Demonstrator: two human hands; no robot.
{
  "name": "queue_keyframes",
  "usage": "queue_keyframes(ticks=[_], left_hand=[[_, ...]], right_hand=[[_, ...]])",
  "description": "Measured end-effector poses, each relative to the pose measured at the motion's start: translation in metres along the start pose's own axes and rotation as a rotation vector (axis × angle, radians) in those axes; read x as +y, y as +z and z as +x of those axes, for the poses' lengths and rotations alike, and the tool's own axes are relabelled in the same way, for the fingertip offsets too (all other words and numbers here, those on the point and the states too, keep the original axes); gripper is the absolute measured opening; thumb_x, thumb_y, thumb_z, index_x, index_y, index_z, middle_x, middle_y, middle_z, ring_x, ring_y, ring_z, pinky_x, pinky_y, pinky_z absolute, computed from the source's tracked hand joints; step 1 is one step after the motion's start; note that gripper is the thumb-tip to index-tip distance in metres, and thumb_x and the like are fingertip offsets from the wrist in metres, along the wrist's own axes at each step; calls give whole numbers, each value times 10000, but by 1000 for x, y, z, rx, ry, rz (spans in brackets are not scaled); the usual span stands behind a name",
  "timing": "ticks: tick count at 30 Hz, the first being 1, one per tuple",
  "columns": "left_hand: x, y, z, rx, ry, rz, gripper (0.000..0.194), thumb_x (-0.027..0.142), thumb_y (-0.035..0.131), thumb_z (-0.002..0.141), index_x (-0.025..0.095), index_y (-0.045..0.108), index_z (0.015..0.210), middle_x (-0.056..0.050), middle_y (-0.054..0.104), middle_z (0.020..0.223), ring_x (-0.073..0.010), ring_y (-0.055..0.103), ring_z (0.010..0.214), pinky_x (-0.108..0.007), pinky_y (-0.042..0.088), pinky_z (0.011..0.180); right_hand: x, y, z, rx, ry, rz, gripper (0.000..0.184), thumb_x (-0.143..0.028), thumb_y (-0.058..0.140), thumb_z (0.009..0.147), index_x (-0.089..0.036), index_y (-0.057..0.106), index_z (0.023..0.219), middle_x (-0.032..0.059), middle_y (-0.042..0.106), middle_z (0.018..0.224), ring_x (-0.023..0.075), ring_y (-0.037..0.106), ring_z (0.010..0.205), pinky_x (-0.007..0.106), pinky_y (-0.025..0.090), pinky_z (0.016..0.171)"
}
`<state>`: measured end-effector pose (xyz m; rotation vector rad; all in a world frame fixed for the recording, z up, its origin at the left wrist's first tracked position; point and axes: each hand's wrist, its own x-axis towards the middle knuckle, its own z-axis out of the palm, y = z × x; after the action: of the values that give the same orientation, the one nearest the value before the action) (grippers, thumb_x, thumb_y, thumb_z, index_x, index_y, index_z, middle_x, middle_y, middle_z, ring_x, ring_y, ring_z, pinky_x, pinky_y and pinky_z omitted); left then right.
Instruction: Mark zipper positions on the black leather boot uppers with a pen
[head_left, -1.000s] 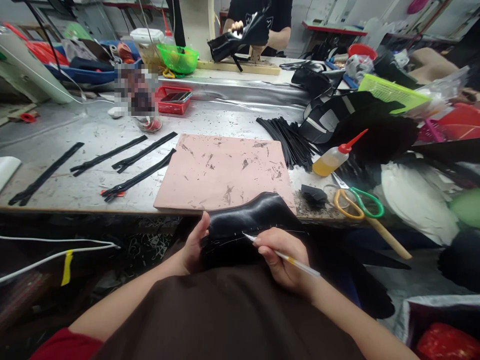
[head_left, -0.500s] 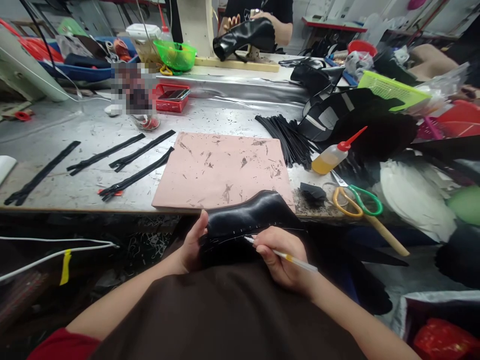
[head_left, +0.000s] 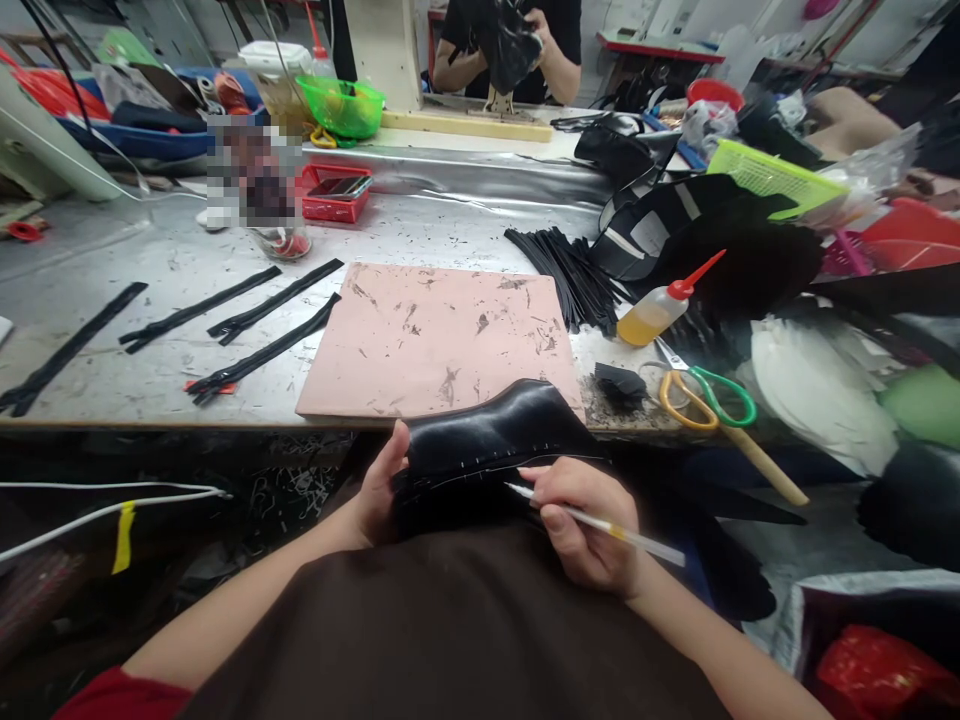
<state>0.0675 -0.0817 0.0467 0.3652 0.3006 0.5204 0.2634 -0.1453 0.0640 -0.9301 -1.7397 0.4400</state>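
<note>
A glossy black leather boot upper rests at the table's front edge, partly over my lap. Small white tick marks and a thin white line run along its lower edge. My left hand grips its left end, thumb on top and fingers hidden beneath. Pinched in my right hand is a slim marking pen with a white tip and clear barrel. The pen's tip points left, close to the black material below the marks; whether it touches I cannot tell. Behind the upper lies a scuffed pink board.
Several black zippers lie left of the board. To the right are black strips, a glue bottle, scissors and a wooden handle. A red basket holds a phone. Across the table, a person handles a black boot piece.
My right hand and the pen have shifted right, away from the line on the boot upper. My left hand keeps its hold. The person opposite has lifted and turned their boot piece.
</note>
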Motion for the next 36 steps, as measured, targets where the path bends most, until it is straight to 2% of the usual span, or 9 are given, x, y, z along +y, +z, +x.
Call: queue_keyframes(ticks=[4,9,21,27,36], left_hand=[[0,-1,-1,8,-12,2,604,576,494,759,105,565,1131,-114,655,1040,-338,535,1073,-435,345,953],[1,-1,0,6,-14,22,600,576,464,777,95,572,1120,-114,654,1041,-340,530,1077,-438,342,953],[1,1,0,22,6,7,574,530,492,779,122,525,1181,-107,644,1079,-337,509,1116,-438,319,991],[1,0,1,9,-6,16,608,547,517,757,99,533,1167,-131,640,1082,-349,502,1118,-451,308,995],[-1,-4,0,24,12,-11,599,544,466,784,89,524,1170,-135,637,1084,-344,504,1118,-455,310,994]], right_hand=[[1,0,0,4,67,-34,166,-61,447,766,-184,533,839,20,561,650,153,593,640,304,532,616],[2,2,3,20,62,-66,152,-69,447,791,-182,535,841,35,590,678,148,592,631,279,505,565],[6,4,4,22,47,-78,135,-73,472,802,-172,547,856,38,597,677,153,586,630,283,491,577],[4,4,5,17,40,-72,139,-67,468,801,-170,540,859,37,586,670,149,573,614,280,484,561],[6,-1,1,91,117,-87,136,-70,448,799,-176,532,809,26,553,678,127,538,600,268,471,558]])
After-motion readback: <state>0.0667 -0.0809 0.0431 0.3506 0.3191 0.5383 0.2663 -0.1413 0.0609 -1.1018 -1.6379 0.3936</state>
